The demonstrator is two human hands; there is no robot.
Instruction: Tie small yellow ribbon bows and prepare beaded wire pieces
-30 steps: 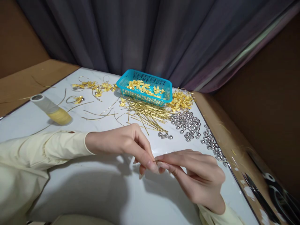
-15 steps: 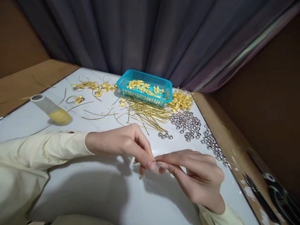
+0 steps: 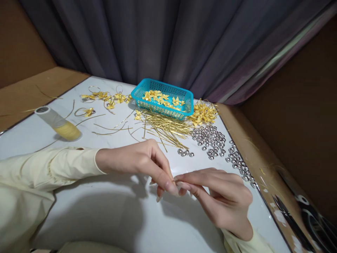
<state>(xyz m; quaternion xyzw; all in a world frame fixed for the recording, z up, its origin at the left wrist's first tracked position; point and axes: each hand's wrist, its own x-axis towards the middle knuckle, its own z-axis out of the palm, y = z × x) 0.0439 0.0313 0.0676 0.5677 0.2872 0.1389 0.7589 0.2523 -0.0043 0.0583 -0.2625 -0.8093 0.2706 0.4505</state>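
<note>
Small gold piece (image 3: 174,181) pinched between fingertips of left hand (image 3: 137,160) and right hand (image 3: 221,196), both closed on it, just above bench (image 3: 110,211). Identity not discernible. Risk judged: piece dropped if pinch slackened, lost among silver beads (image 3: 210,140) beyond right hand.

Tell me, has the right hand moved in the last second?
No. The right hand keeps its place against the silver beads beside it, its fingertips pinched with the left hand on something too small to identify.

Single head-worn view, looking forward and down, close over white table (image 3: 110,225); curtain (image 3: 158,38) fills upper frame.
</note>
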